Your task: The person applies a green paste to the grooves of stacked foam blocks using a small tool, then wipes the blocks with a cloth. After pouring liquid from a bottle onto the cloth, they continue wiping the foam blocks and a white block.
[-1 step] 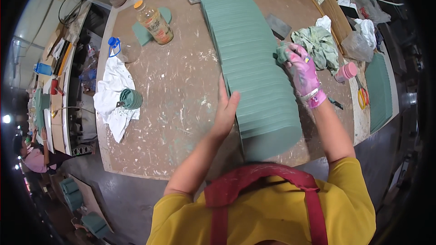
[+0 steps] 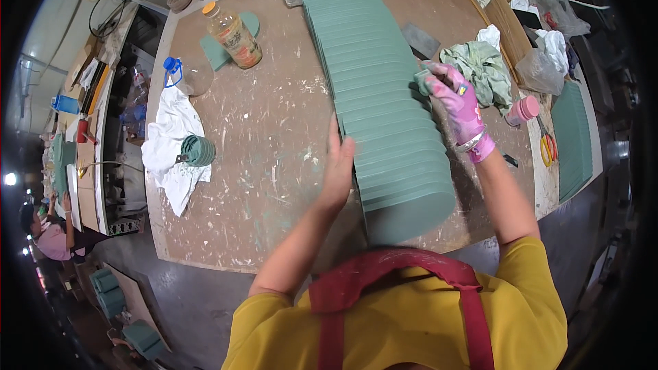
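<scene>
A long row of overlapping flat green pieces (image 2: 387,96), rounded at the near end, runs from the far side of the worktable (image 2: 267,130) toward me. My bare left hand (image 2: 337,168) lies against its left edge, fingers stretched out and thumb apart. At the row's right edge my right hand (image 2: 458,99), in a pink stained glove, pinches a small green sponge-like wad (image 2: 423,81); whether it is sponge or cloth I cannot tell. The wad touches or nearly touches the pieces' edges.
A white cloth (image 2: 171,137) bears a green-stained cup (image 2: 199,151). Behind stand a clear blue-capped jug (image 2: 192,77) and an orange-capped bottle (image 2: 236,40). On the right are a crumpled green cloth (image 2: 476,68), pink bottle (image 2: 522,109) and scissors (image 2: 547,147). A person (image 2: 55,236) works far left.
My right hand and the wad have shifted very slightly at the row's right edge. My left hand stays at the left edge, its thumb slightly moved.
</scene>
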Tool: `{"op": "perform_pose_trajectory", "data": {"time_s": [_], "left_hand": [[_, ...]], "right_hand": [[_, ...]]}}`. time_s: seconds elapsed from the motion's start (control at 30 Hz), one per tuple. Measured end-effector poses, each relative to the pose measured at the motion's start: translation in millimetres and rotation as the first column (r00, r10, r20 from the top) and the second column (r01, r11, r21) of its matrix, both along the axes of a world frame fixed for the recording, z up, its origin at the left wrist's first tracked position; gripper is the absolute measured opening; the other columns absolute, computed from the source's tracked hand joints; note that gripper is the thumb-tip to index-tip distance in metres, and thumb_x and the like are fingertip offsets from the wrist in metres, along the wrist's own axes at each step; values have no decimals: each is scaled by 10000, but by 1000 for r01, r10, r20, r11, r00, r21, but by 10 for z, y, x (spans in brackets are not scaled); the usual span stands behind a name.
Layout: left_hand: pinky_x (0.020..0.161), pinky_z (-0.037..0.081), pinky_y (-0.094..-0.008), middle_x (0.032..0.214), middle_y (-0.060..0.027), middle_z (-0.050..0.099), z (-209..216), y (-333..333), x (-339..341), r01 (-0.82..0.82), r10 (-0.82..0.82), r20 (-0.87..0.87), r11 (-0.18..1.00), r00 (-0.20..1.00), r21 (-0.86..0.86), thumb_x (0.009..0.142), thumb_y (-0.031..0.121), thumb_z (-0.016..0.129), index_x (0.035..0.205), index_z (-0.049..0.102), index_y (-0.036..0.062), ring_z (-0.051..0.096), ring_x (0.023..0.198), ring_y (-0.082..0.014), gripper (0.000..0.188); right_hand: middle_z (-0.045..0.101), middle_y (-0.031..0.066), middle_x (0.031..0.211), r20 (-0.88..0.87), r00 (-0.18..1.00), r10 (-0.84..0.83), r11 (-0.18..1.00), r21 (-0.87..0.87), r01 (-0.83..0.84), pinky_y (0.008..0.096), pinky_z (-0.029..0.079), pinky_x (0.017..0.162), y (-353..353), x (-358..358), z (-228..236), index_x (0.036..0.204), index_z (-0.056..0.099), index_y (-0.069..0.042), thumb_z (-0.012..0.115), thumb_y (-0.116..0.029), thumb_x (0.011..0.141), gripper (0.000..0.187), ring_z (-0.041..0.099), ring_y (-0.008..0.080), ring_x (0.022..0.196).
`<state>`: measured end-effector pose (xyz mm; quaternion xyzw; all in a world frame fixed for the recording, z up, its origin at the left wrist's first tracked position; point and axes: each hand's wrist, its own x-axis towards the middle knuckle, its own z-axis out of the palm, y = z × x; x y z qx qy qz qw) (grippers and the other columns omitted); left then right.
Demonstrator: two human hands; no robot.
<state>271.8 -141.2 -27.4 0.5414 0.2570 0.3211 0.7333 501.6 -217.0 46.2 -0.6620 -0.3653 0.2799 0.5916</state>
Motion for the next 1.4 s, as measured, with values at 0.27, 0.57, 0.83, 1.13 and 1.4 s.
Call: {"op": "perform_pose_trajectory", "data": {"time_s": [0.27,0.57,0.83,1.13,1.4], "left_hand": [[921,414,-280,1109,-85,569,42,153,94,-272,277,-118,961,954,52,986,196,490,1282,471,-24,527,1029,-138,369],[833,435,-241,1018,-56,577,-20,179,77,-279,288,-93,955,953,102,965,106,500,1211,486,-19,527,931,-93,276],[817,425,-229,979,-29,551,-71,198,107,-268,269,-18,963,963,37,953,75,501,1213,475,-17,515,897,-88,278],[816,416,-217,949,-4,558,-60,185,84,-257,258,23,966,966,-39,950,54,504,1169,521,20,513,885,-67,223],[803,422,-216,958,-2,555,23,202,28,-195,196,13,977,980,-81,952,72,513,1166,518,12,513,880,-68,223]], "right_hand": [[586,100,917,856,277,436,858,-302,-416,368,488,739,459,81,283,1134,551,-61,684,-66,695,459,592,290,867],[585,111,895,870,317,378,885,-240,-399,378,500,751,569,41,330,1064,570,-55,669,-101,706,375,602,289,869],[599,77,962,884,141,445,809,-329,-487,386,462,797,801,-394,349,1121,563,-63,657,-160,734,410,600,257,907],[584,80,936,827,226,514,795,-362,-487,376,491,720,992,-346,379,1137,545,-59,671,-73,693,461,602,289,863],[593,91,914,842,298,450,871,-340,-354,369,485,737,1176,-299,248,1090,568,-61,652,-105,726,376,612,292,807]]}}
